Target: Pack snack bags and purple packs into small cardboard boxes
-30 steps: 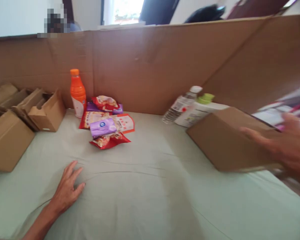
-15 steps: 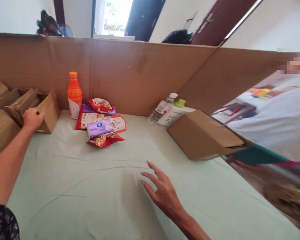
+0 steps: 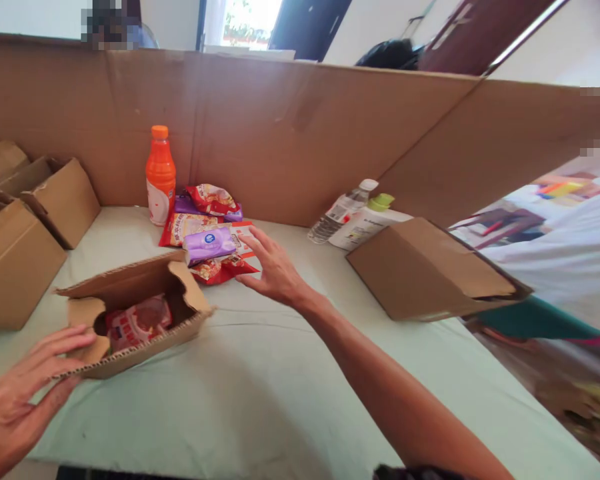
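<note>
A small open cardboard box [image 3: 145, 360] rests on the cloth at front left, with a red-and-white snack packet [image 3: 140, 323] inside it. My left hand [image 3: 35, 387] grips the box's left end, fingers over the rim and thumb along the outside. Beyond the box, my right hand [image 3: 273, 270] reaches over the pile with spread fingers and nothing held. Nearest to it are a purple tissue pack [image 3: 210, 245] and a red snack bag [image 3: 223, 270]. Another red snack bag [image 3: 190, 228] lies behind the tissue pack; whether the right fingers touch anything I cannot tell.
An orange drink bottle [image 3: 161, 177] stands by the cardboard wall [image 3: 260, 133]. More cardboard boxes [image 3: 23, 267] are on the left. At right, a clear water bottle [image 3: 343, 210] and a white bottle with a green cap [image 3: 367, 223] lean behind a tilted box [image 3: 420, 267].
My left hand has brought a box from the row at left toward me, so the packet inside shows. My right hand has moved forward and left to the pile.
</note>
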`<action>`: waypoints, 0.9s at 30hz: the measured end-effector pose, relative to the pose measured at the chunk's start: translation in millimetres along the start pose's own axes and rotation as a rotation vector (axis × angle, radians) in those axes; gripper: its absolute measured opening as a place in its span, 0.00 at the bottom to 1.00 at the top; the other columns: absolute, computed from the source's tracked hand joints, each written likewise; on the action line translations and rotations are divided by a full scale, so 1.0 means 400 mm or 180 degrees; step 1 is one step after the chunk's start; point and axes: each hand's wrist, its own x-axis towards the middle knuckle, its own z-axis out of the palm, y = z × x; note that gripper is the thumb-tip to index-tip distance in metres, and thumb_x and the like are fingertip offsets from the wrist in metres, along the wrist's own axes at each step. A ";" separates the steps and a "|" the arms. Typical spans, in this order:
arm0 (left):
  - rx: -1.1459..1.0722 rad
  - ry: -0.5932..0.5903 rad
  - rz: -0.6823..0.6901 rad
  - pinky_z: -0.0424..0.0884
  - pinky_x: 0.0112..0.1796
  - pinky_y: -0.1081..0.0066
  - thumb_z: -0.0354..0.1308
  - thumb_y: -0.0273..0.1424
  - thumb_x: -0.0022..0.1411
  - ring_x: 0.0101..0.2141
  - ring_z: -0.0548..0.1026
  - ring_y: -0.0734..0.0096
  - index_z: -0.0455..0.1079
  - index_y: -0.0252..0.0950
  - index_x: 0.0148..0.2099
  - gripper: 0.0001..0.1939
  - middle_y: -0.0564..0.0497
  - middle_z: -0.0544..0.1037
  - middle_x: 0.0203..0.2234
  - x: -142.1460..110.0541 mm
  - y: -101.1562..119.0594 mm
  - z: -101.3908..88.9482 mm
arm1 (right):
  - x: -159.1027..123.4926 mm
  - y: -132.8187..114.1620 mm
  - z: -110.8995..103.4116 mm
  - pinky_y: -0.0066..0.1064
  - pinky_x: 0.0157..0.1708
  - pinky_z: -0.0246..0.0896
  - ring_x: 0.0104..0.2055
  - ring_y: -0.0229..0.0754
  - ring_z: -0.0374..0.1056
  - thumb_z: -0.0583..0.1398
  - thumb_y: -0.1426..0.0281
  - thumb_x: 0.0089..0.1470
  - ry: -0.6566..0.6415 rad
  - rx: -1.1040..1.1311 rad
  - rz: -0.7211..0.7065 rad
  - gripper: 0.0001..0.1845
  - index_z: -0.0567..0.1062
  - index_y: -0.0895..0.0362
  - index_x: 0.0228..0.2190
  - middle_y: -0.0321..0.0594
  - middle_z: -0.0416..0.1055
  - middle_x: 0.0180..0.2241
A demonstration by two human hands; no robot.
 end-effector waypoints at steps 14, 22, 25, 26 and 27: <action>-0.0415 -0.0095 0.0198 0.70 0.61 0.61 0.51 0.17 0.66 0.62 0.70 0.67 0.71 0.42 0.51 0.18 0.49 0.77 0.56 0.009 0.074 0.015 | 0.235 0.022 0.085 0.50 0.55 0.58 0.59 0.64 0.62 0.65 0.60 0.51 -0.1180 -0.1150 -0.0499 0.46 0.59 0.58 0.67 0.55 0.64 0.63; -0.0356 -0.0060 0.0067 0.74 0.58 0.59 0.54 0.22 0.66 0.59 0.74 0.64 0.73 0.47 0.50 0.17 0.53 0.79 0.55 0.007 0.052 0.011 | 0.288 0.006 0.075 0.44 0.56 0.61 0.55 0.58 0.67 0.68 0.68 0.48 -0.1194 -0.0611 -0.0334 0.39 0.69 0.60 0.61 0.53 0.72 0.56; -0.0244 -0.0044 0.0115 0.72 0.61 0.61 0.54 0.24 0.66 0.60 0.73 0.66 0.73 0.49 0.52 0.17 0.55 0.77 0.57 0.001 0.034 0.015 | 0.290 -0.003 0.061 0.44 0.61 0.57 0.63 0.55 0.61 0.66 0.68 0.52 -0.0878 -0.0546 -0.0257 0.41 0.63 0.59 0.65 0.53 0.64 0.64; -0.0236 -0.0038 0.0123 0.70 0.62 0.62 0.54 0.24 0.66 0.60 0.72 0.67 0.73 0.50 0.52 0.18 0.56 0.77 0.58 -0.003 0.028 0.017 | 0.280 -0.003 0.053 0.44 0.62 0.56 0.66 0.53 0.58 0.65 0.68 0.53 -0.0720 -0.0499 -0.0198 0.42 0.60 0.60 0.66 0.53 0.59 0.66; -0.0250 -0.0036 0.0127 0.68 0.64 0.63 0.53 0.23 0.66 0.61 0.72 0.68 0.73 0.50 0.52 0.18 0.57 0.76 0.58 -0.008 0.023 0.020 | 0.263 -0.001 0.044 0.44 0.63 0.54 0.67 0.53 0.55 0.64 0.68 0.55 -0.0568 -0.0439 -0.0115 0.41 0.59 0.60 0.67 0.54 0.57 0.68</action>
